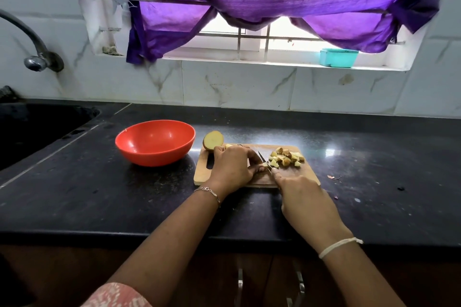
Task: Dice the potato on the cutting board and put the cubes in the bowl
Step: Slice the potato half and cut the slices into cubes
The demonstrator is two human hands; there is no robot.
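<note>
A wooden cutting board point(306, 172) lies on the black counter. My left hand point(233, 167) curls over a potato piece on the board, mostly hiding it. My right hand point(303, 197) grips a knife point(264, 161) whose blade points away from me, right beside the left fingertips. A pile of potato cubes point(287, 157) sits at the board's far right. Half a potato point(213, 140) stands cut face up at the board's far left corner. The red bowl point(155, 142) to the left of the board holds nothing.
A dark sink point(37, 127) is set into the counter at the far left under a tap point(35, 61). A teal box point(338, 57) stands on the window sill. Small scraps point(333, 177) lie right of the board.
</note>
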